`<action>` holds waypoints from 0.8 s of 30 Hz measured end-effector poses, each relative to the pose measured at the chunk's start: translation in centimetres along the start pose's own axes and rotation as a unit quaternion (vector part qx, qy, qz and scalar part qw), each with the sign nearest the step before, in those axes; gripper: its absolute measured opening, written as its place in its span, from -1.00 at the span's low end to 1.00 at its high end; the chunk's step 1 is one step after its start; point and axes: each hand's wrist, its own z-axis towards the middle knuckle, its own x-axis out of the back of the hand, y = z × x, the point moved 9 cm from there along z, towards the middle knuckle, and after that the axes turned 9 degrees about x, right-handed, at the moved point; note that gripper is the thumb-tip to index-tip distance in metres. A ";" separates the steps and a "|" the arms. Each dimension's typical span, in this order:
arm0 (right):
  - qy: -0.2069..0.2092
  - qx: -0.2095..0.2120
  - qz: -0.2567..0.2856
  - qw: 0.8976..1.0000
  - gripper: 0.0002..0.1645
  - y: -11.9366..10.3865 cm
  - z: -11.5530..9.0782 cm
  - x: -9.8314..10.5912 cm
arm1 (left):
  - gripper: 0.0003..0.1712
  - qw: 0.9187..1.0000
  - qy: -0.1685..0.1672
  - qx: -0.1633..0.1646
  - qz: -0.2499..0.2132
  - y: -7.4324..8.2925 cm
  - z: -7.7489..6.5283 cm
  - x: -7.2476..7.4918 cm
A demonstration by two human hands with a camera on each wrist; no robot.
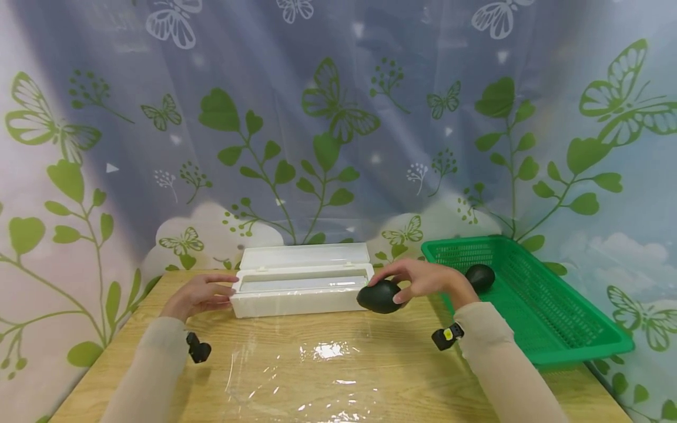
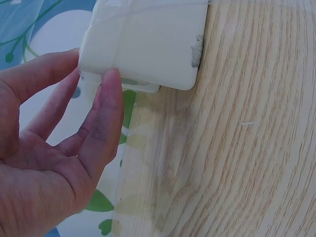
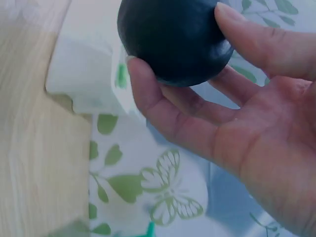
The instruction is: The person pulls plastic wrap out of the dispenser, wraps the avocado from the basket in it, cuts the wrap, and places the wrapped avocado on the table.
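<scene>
A dark, smooth avocado (image 1: 379, 296) is held by my right hand (image 1: 423, 279), just off the right end of a long white box (image 1: 296, 304). In the right wrist view, the thumb and fingers (image 3: 173, 118) grip the avocado (image 3: 173, 39) from both sides. The box's hinged lid (image 1: 304, 256) is tilted back, and its opening faces up; the inside shows only in part. At the other end, my left hand (image 1: 198, 294) touches the box with extended fingers. Up close in the left wrist view, these fingertips (image 2: 112, 81) rest against the box end (image 2: 143, 44).
On the right stands a green perforated basket (image 1: 555, 341), with another dark avocado (image 1: 480, 278) near its left wall. The wood-patterned table (image 1: 296, 370) has a shiny clear cover. A curtain (image 1: 338, 176) printed with butterflies and leaves hangs behind.
</scene>
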 end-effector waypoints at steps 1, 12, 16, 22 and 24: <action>-0.001 0.005 -0.002 1.000 -0.41 -0.1 0.3 -0.3 | -0.31 1.000 0.001 0.001 0.000 0.0 0.0 0.0; 0.006 0.035 -0.006 0.999 -0.38 -0.2 2.7 -2.9 | -0.30 1.000 0.001 -0.003 0.007 0.2 -0.3 -0.1; 0.004 0.047 0.001 0.999 -0.37 -0.4 3.5 -3.6 | -0.31 1.000 0.003 -0.001 0.001 0.2 -0.2 -0.2; -0.004 0.050 0.020 0.999 -0.35 -0.2 4.5 -4.7 | -0.31 1.000 0.005 0.002 0.000 0.1 -0.2 0.0; -0.006 0.052 0.023 0.998 -0.35 -0.2 4.8 -4.9 | -0.30 1.000 0.005 0.003 -0.003 0.0 -0.2 0.0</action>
